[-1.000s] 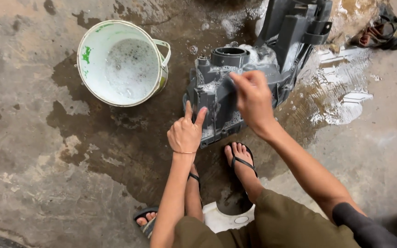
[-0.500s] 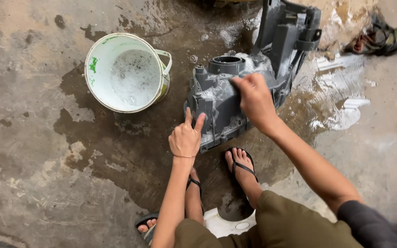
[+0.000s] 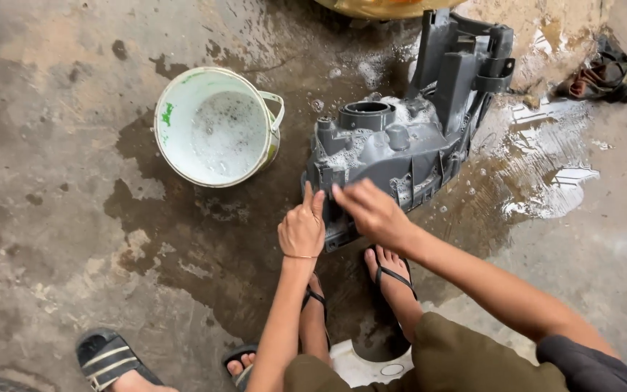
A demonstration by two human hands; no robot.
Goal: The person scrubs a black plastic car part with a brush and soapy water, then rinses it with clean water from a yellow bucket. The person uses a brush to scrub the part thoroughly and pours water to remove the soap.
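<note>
Centrally, on the wet concrete floor [image 3: 74,239]: one grey plastic housing [image 3: 400,145], soapy, lying just beside a white bucket [image 3: 215,127] of sudsy water at its left. Left hand [image 3: 302,229] rests loosely curled, fingers together, against the housing's near corner; right hand [image 3: 371,210] presses flat on the same edge, grasping nothing, both above sandalled feet [image 3: 393,279].

Grey plastic housing [image 3: 400,141] — soapy, wet — lying on wet concrete
</note>
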